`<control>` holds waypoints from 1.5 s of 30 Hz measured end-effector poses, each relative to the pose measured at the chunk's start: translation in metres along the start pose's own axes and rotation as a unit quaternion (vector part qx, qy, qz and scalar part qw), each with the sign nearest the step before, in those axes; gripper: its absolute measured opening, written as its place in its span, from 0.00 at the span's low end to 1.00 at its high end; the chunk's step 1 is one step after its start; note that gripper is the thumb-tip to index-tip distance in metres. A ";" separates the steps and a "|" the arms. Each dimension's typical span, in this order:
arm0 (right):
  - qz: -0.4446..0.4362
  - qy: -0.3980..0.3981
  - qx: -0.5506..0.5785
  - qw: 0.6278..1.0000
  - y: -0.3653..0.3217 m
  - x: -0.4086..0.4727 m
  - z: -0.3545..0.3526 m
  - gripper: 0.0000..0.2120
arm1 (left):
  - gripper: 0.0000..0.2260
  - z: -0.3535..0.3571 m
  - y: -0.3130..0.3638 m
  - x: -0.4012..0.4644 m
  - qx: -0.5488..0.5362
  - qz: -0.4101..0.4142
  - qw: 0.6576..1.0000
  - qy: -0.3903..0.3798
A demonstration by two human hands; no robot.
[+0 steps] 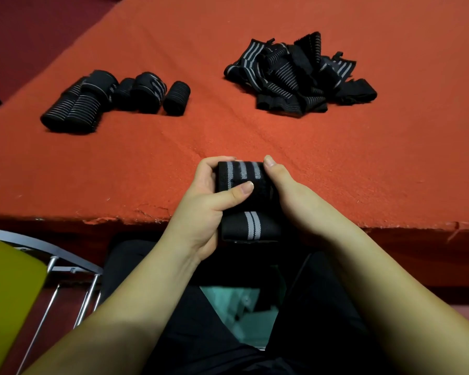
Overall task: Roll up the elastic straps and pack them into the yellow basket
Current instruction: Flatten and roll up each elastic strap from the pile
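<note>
A black elastic strap (pixel 244 185) with grey stripes, woven and ribbed, sits partly rolled into a thick cylinder at the near edge of the bench (pixel 255 136), its loose tail hanging over the edge. The left hand (pixel 209 204) grips the roll, thumb pressed across its front, and the right hand (pixel 287 196) clasps the other end with curled fingers. The bench is covered in coarse orange felt, frayed along the edge. Farther back on the left lie finished rolls (pixel 114 98), stubby cylinders touching one another; well apart on the right is a tangled heap of flat straps (pixel 301 74). A smooth yellow basket (pixel 8 288) shows at lower left; its inside is out of view.
</note>
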State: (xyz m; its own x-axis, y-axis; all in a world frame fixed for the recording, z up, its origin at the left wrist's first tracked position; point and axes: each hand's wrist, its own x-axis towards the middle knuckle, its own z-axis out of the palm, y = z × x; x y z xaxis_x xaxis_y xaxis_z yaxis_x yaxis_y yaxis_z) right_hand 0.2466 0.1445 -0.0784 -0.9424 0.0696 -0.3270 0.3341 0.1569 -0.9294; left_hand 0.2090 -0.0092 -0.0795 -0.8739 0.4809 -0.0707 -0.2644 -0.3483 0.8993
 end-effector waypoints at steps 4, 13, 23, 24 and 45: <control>-0.041 0.026 -0.026 0.998 -0.003 -0.002 -0.002 0.30 | 0.21 0.001 0.000 -0.003 -0.001 -0.013 1.000 0.009; -0.125 0.019 -0.064 0.990 -0.018 -0.005 -0.003 0.15 | 0.24 -0.001 0.013 -0.001 -0.020 -0.102 0.993 0.051; -0.151 0.005 0.084 0.985 -0.004 0.003 0.002 0.17 | 0.22 -0.010 0.036 0.012 -0.146 -0.106 0.977 0.115; -0.157 0.000 0.070 0.985 -0.004 0.001 0.002 0.14 | 0.22 -0.011 0.036 0.012 -0.148 -0.107 0.976 0.116; -0.125 -0.012 0.244 0.962 -0.001 0.006 0.007 0.12 | 0.16 -0.005 0.014 0.010 0.120 0.160 0.956 0.215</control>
State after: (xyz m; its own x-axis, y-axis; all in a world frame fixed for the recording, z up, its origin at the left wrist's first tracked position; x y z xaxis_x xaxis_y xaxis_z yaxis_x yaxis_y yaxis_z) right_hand 0.2412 0.1384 -0.0808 -0.9944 0.0659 -0.0823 0.0575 -0.3157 -0.9471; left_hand 0.1945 -0.0127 -0.0698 -0.9949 -0.0123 0.0997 0.1001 -0.2025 0.9742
